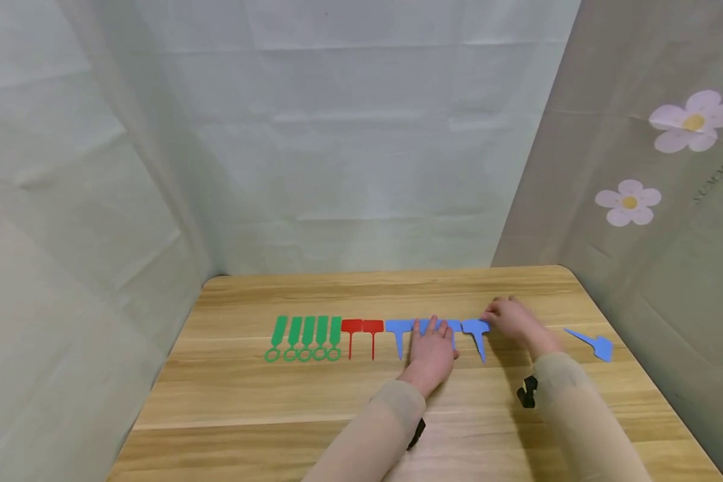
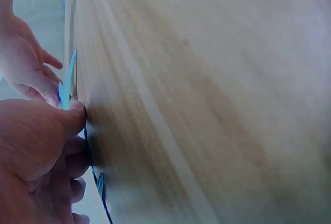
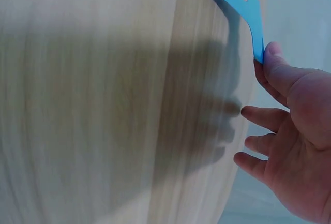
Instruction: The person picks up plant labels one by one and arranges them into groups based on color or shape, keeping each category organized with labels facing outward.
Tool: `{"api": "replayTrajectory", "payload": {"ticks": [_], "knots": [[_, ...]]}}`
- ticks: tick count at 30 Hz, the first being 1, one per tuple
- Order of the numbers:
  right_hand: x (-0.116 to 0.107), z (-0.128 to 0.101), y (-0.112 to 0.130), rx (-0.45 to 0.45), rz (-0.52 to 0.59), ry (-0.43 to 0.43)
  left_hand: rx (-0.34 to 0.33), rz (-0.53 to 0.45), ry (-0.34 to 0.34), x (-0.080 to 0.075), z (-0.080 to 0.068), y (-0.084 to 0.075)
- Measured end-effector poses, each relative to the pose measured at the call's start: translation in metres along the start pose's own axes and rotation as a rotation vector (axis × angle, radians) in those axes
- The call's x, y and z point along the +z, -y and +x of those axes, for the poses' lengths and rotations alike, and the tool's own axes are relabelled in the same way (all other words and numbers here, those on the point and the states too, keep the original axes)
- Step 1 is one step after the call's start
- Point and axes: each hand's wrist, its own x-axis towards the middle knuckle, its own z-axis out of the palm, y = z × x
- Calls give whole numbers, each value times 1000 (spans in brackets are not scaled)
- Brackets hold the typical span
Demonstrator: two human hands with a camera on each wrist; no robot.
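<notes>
My right hand (image 1: 517, 322) pinches the right end of a blue T-shaped plant label (image 1: 475, 327) between thumb and forefinger; the right wrist view shows that label (image 3: 250, 14) tilted, its held edge raised off the wood. My left hand (image 1: 432, 351) rests with spread fingers on the blue T-shaped labels (image 1: 454, 326) just left of it, partly hiding them. Another blue T-shaped label (image 1: 399, 327) lies left of that hand. Farther left are two red T-shaped labels (image 1: 352, 326), then a row of several green labels with ring ends (image 1: 308, 331).
A lone blue label (image 1: 601, 348) lies slanted near the right edge of the wooden table (image 1: 247, 415). Pale cloth (image 1: 367, 134) hangs behind the table, and a flower-printed cloth (image 1: 645, 268) hangs at the right.
</notes>
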Motion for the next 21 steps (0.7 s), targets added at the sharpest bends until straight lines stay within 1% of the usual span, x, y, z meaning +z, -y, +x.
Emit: {"api": "replayTrajectory", "payload": {"ticks": [8, 13, 21], "knots": [[8, 4, 0, 107, -1, 6, -3, 15, 6, 2, 1, -1], [10, 6, -2, 125, -9, 14, -11, 12, 17, 2, 2, -1], [9, 8, -1, 154, -13, 25, -10, 19, 13, 2, 3, -1]]}}
